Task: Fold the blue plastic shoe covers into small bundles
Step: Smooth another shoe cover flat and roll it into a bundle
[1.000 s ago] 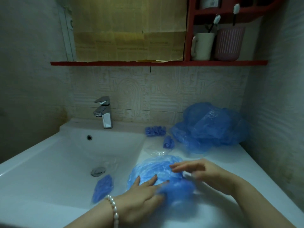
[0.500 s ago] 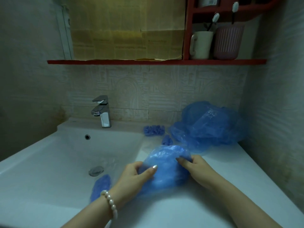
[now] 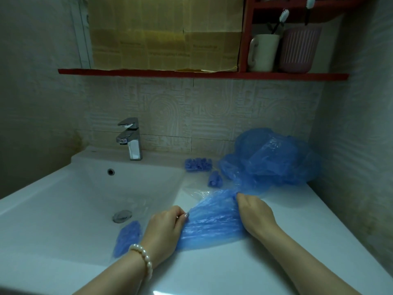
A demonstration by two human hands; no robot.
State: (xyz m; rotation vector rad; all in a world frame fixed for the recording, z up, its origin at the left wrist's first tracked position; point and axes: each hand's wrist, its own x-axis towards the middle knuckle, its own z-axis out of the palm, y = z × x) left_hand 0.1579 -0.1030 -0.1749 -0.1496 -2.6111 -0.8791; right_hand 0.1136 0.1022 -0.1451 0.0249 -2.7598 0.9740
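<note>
A blue plastic shoe cover (image 3: pixel 210 222) lies stretched flat on the white counter (image 3: pixel 297 209) right of the basin. My left hand (image 3: pixel 165 228) pinches its left end, and my right hand (image 3: pixel 255 213) grips its right end. A loose heap of blue shoe covers (image 3: pixel 272 158) sits at the back right against the wall. Two small folded bundles lie near the heap: one (image 3: pixel 198 164) by the wall, another (image 3: pixel 214 179) in front of it. A further blue cover (image 3: pixel 127 237) rests inside the sink basin (image 3: pixel 74 201).
A chrome faucet (image 3: pixel 130 138) stands behind the basin, with the drain (image 3: pixel 121 216) below. A clear plastic scrap (image 3: pixel 195 191) lies on the counter. A red shelf (image 3: pixel 202 73) above holds a white mug (image 3: pixel 264 52) and a pink cup (image 3: pixel 299 48) with toothbrushes. A wall closes the right side.
The shoe cover was bunched up between my hands; now both hands have pulled apart and it lies stretched out flat on the counter.
</note>
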